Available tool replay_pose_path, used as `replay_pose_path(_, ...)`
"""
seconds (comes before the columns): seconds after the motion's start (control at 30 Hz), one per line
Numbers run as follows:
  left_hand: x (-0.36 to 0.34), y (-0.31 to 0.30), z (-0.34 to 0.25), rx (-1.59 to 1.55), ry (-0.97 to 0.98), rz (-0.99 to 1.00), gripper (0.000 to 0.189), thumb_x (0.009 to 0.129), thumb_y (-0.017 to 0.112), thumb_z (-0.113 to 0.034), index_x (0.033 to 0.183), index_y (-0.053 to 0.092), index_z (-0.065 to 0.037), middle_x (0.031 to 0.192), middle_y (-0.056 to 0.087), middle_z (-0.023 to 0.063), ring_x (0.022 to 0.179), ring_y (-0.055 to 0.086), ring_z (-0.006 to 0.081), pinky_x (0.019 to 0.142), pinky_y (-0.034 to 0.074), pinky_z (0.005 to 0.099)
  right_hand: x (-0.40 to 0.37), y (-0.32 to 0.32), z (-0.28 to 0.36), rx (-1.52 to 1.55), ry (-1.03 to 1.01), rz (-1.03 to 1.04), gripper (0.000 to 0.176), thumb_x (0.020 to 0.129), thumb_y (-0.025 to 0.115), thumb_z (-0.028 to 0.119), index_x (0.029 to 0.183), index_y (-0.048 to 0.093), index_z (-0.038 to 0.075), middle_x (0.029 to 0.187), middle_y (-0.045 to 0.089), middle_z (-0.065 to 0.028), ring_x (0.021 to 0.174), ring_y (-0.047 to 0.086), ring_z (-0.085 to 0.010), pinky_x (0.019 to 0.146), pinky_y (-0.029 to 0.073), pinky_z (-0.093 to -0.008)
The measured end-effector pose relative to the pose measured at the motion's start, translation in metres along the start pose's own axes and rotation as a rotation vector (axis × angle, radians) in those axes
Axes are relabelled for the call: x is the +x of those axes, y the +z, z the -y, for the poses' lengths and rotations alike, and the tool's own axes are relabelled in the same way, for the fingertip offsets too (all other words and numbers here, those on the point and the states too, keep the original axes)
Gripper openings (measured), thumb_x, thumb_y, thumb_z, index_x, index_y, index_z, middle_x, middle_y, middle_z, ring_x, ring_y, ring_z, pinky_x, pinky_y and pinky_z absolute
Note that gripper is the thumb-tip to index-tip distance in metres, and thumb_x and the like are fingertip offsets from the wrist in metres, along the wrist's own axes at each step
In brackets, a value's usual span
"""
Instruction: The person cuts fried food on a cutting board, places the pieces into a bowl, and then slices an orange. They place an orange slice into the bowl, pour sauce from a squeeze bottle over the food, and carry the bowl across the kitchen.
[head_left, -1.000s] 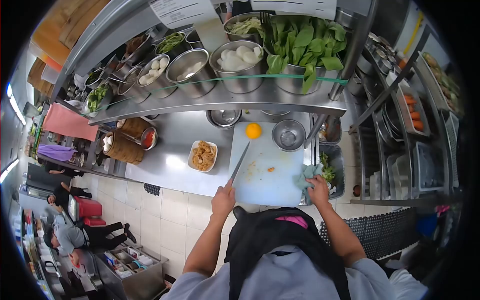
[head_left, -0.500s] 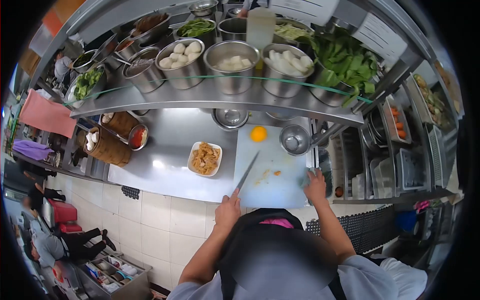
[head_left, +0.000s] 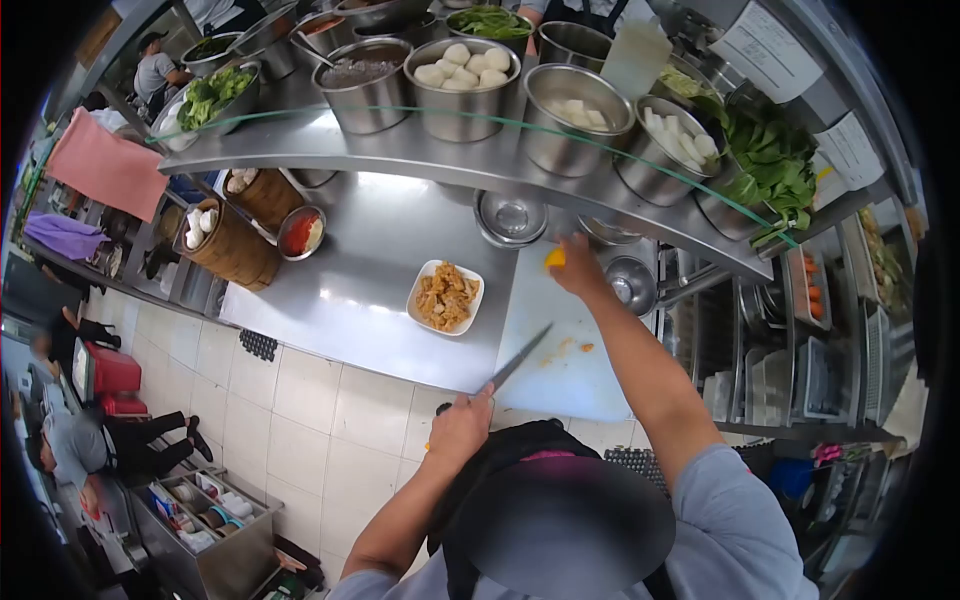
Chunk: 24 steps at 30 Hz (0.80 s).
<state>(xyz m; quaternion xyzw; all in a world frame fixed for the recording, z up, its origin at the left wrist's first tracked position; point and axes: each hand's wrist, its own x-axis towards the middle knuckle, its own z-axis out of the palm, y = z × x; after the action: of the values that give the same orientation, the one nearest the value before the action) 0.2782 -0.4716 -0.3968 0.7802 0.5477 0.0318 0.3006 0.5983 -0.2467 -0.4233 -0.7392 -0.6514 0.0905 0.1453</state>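
My left hand (head_left: 462, 424) is closed around the handle of a knife (head_left: 522, 358), whose blade points up and right over the near left part of a pale cutting board (head_left: 540, 390). Toward the far end of the board, my right hand (head_left: 577, 268) is closed on a round orange piece of food (head_left: 555, 258), partly covered by the fingers. A small orange scrap (head_left: 587, 348) and some smears lie on the board. Left of it, a white square bowl (head_left: 417, 322) holds chopped brownish-orange food (head_left: 446, 295).
Metal bowls (head_left: 510, 213) stand behind the board, another metal bowl (head_left: 632, 285) to its right. Bamboo steamers (head_left: 232, 248) and a sauce bowl (head_left: 303, 233) sit at left. An overhead shelf (head_left: 400, 152) carries several food-filled pots. A co-worker (head_left: 75, 450) is at far left.
My right hand has gone from the board's right edge to the round orange piece at the far end. The view has shifted; my left hand still holds the knife.
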Motion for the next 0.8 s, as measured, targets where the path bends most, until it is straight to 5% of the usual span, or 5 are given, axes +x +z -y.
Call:
replay_pose_path(0.17,0.008,0.039,0.016,-0.072,-0.063,-0.083,0.049,0.103,0.061,-0.032,0.15,0.057,-0.022,0.103,0.067,0.0196,0.081,0.072,0.0436,0.072,0.059,0.0572,-0.038,-0.035,0.012,0.312,-0.133,-0.348,0.049,0.087,0.074,0.013,0.134,0.063,0.008,0.136,0.061,-0.0196,0.129,0.058,-0.0404,0.109,0.048,-0.0461)
replay_pose_path(0.33,-0.009,0.022,0.001,-0.094,-0.048,-0.052,0.049,0.102,0.062,-0.028,0.151,0.056,-0.024,0.099,0.065,0.0181,0.08,0.071,0.0428,0.071,0.059,0.0552,-0.14,-0.047,-0.027,0.356,0.012,-0.385,0.028,0.088,0.07,0.006,0.117,0.07,0.005,0.116,0.066,-0.0173,0.108,0.065,-0.0371,0.093,0.054,-0.0431)
replay_pose_path(0.4,-0.015,0.025,0.003,-0.112,-0.048,-0.07,0.049,0.102,0.062,-0.027,0.151,0.056,-0.024,0.098,0.064,0.0171,0.08,0.071,0.0422,0.071,0.059,0.0544,-0.154,-0.043,-0.006,0.494,0.105,-0.183,0.024,0.089,0.071,0.007,0.113,0.071,0.005,0.109,0.067,-0.0157,0.098,0.068,-0.0343,0.084,0.057,-0.0412)
replay_pose_path(0.53,0.018,0.049,-0.001,-0.117,0.055,-0.163,0.054,0.098,0.06,-0.014,0.152,0.055,-0.018,0.104,0.06,0.0177,0.092,0.067,0.0395,0.076,0.059,0.0508,-0.084,-0.007,0.089,0.594,-0.217,-0.08,0.025,0.092,0.073,0.016,0.115,0.073,0.006,0.108,0.069,-0.0142,0.099,0.069,-0.0334,0.083,0.057,-0.0418)
replay_pose_path(0.8,0.083,0.078,-0.016,0.08,0.217,-0.296,0.059,0.091,0.059,-0.008,0.15,0.055,-0.007,0.118,0.059,0.0133,0.102,0.062,0.03,0.08,0.053,0.0426,0.016,0.08,0.181,0.141,-0.317,0.169,0.041,0.089,0.076,0.025,0.127,0.07,0.011,0.122,0.064,-0.0121,0.11,0.068,-0.0346,0.094,0.057,-0.0455)
